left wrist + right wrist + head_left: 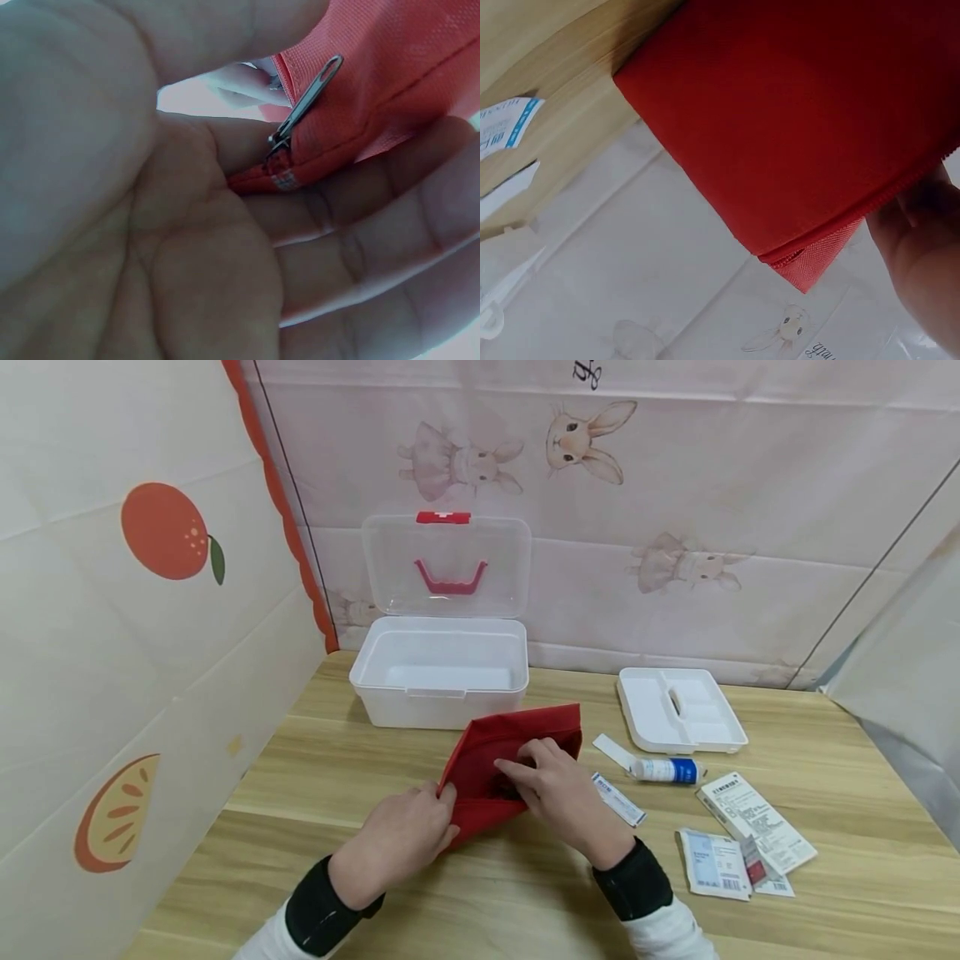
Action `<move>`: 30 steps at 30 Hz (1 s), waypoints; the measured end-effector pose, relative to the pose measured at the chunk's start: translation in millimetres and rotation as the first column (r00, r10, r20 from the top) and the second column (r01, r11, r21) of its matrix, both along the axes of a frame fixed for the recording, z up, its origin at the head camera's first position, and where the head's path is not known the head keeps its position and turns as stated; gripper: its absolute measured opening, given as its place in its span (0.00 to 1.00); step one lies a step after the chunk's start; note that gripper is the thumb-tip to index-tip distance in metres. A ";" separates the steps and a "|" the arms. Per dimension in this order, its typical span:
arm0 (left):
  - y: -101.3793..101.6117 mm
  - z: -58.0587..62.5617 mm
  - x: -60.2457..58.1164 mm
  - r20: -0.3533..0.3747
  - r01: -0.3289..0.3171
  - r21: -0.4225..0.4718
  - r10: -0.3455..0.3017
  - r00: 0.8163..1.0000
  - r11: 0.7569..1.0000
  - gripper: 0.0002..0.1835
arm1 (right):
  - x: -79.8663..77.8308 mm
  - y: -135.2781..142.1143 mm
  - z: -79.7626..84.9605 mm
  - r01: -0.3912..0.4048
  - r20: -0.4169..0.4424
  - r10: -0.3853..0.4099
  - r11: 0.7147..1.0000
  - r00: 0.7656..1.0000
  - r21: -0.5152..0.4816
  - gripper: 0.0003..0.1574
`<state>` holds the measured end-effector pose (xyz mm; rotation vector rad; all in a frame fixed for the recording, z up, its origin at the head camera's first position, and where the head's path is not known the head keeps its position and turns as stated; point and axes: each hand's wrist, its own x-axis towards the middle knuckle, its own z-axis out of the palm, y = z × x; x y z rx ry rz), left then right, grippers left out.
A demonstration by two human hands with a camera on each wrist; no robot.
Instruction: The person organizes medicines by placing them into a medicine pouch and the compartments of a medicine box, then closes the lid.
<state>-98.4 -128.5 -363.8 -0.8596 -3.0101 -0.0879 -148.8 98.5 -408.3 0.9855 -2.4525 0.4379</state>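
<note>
A red fabric zip pouch (480, 758) is held tilted over the table in front of the white box, its mouth spread apart. My left hand (405, 833) grips its left edge between thumb and fingers. In the left wrist view, a metal zip pull (309, 97) hangs at the pouch corner beside the palm. My right hand (558, 789) reaches over the near zipped edge into the mouth, its fingertips partly hidden. In the right wrist view the pouch's outer panel (802, 127) fills much of the picture, so whether those fingers pinch anything I cannot tell.
An open white box (438, 710) with a clear lid and red handle (452, 585) stands at the back. Rightward are a white divided tray (708, 737), blue-and-white bottle (666, 770), white strip (613, 750), slim packet (618, 799), white carton (757, 818) and flat packet (712, 864).
</note>
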 end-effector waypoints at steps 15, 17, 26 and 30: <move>0.7 0.0 -1.2 0.030 -0.002 0.005 0.002 1.000 1.000 0.23 | -0.7 -3.4 2.4 -0.052 0.256 0.062 0.998 0.965 -0.046 0.14; 0.5 -0.1 -1.2 0.028 0.000 0.010 0.000 1.000 1.000 0.23 | -1.1 -3.0 2.5 -0.059 0.267 0.070 0.997 0.961 -0.049 0.14; -1.1 0.3 -1.8 0.029 -0.005 0.013 0.004 1.000 1.000 0.23 | 1.2 -0.5 4.1 -0.036 0.225 0.063 0.992 0.972 -0.121 0.11; -1.5 1.0 -1.4 0.027 -0.003 0.008 0.003 1.000 1.000 0.23 | 3.0 0.4 7.0 -0.032 0.212 0.061 0.990 0.975 -0.136 0.11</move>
